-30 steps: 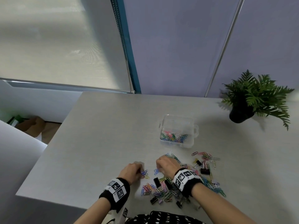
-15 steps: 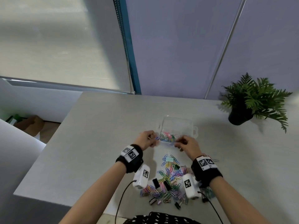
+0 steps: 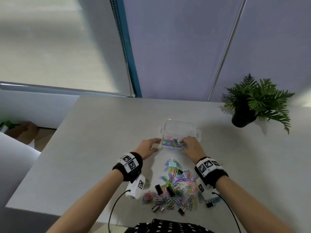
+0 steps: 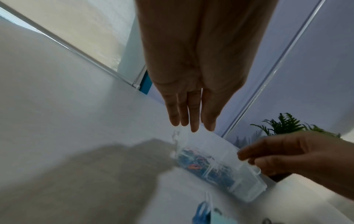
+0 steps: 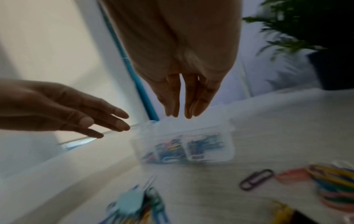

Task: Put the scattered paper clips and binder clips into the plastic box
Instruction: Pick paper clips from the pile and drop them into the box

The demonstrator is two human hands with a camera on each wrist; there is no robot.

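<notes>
Half a second earlier both hands pinched clips above the small clear plastic box; now the left hand and right hand hover at its near corners with fingers straight and nothing held, so that load has evidently dropped inside. Judging from this, the job is only partly done: the heap of coloured paper clips and black binder clips lies behind the wrists. No brand or readable writing shows; the wristbands carry only black-and-white square markers.
</notes>
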